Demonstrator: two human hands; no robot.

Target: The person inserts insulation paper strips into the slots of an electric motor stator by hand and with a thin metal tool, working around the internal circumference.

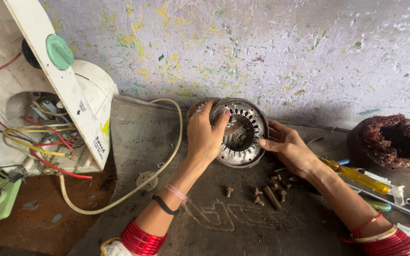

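Both hands clamp the bare metal motor ring (241, 132), left hand (206, 137) on top, right hand (288, 148) beside; its slots are empty, bolts (262, 194) lying loose below.

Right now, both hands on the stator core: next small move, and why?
Probably tip the stator core flat onto the mat. It stands on edge against the wall, steadied only by the left hand over its rim and the right hand at its side; its slots look empty.
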